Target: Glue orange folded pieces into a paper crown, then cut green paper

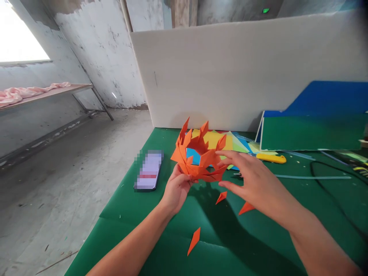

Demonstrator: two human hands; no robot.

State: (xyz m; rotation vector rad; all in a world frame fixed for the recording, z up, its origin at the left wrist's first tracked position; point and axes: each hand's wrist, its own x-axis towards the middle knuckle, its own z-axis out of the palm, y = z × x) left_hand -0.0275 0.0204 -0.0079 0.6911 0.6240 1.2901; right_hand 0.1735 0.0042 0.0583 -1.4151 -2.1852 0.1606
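Observation:
An orange folded-paper ring point(186, 165) with pointed tips standing up around its rim is held above the green table. My left hand point(176, 188) pinches the ring's lower left edge between thumb and fingers. At the ring's right side, my right hand point(244, 172) has its thumb and fingers spread apart, the fingertips at or very near the paper. Below the ring lie loose orange folded pieces: a small one point(221, 197), another point(246, 208) partly under my right hand, and a slim pointed one point(194, 241) nearer the front.
A phone point(149, 170) lies left on the green tabletop point(129, 218). Behind the ring are coloured paper sheets point(221, 140) and a yellow cutter point(271, 158). A black cable point(326, 191) curves at right. A white board point(215, 76) stands along the back, with a green panel point(310, 132).

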